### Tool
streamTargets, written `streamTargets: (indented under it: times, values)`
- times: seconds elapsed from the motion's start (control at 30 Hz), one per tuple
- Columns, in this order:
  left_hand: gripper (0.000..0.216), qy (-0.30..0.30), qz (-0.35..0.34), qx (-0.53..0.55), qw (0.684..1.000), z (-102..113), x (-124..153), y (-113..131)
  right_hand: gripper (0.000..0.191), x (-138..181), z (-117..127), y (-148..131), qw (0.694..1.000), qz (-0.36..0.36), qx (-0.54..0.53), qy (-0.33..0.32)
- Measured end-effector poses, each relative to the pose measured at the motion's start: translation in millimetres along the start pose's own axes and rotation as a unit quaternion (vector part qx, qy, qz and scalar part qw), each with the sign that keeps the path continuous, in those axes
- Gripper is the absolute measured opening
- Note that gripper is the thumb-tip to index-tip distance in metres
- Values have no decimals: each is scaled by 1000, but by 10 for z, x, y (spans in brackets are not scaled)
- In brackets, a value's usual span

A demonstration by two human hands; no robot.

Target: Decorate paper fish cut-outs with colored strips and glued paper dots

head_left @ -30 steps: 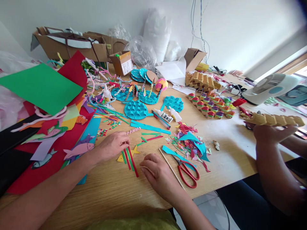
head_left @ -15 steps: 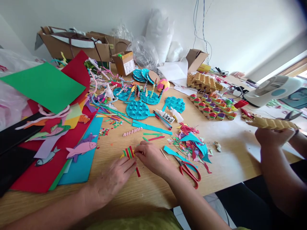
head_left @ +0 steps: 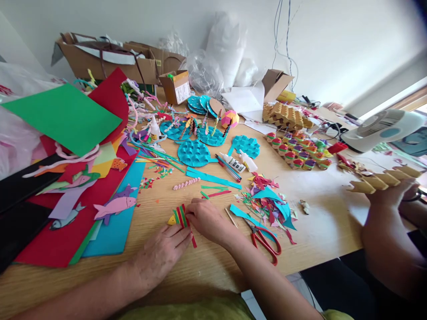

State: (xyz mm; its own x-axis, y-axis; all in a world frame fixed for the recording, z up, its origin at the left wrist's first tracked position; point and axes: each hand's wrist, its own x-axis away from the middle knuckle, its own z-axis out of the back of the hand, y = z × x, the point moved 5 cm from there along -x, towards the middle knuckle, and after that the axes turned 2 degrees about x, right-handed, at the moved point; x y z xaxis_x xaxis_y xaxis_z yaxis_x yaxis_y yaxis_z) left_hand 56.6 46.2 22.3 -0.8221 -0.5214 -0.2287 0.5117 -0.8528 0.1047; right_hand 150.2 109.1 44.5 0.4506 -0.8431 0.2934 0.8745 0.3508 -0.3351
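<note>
Fish (head_left: 179, 217) of striped paper lies left of the scissors (head_left: 266, 240) on the counter (head_left: 200, 273). My right hand (head_left: 207, 221) has moved onto it, grip pinching its edge; left hand (head_left: 160, 257) has drawn back, grip slack and flat.

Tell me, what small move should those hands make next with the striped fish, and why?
Probably press the strips flat onto the yellow fish: the right hand touches them, the left hand lies flat beside it, and one red strip sticks out past the fish's edge.
</note>
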Motion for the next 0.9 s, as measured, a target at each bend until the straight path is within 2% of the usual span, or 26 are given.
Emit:
streamTargets:
  times: [0.4, 0.6, 0.73, 0.9]
  values:
    - [36, 13, -6, -15, 1000, -14, 29, 19, 23, -258, 20, 53, 999, -8, 48, 21]
    - [37, 28, -18, -10, 999, -42, 58, 3, 25, -206, 86, -1, 999, -5, 42, 24]
    - [37, 34, -10, -11, 999, -52, 60, 14, 24, -199, 55, -25, 998, -8, 55, 4]
    - [41, 37, -3, -34, 999, -33, 58, 29, 26, -233, 42, 4, 997, -26, 67, 10]
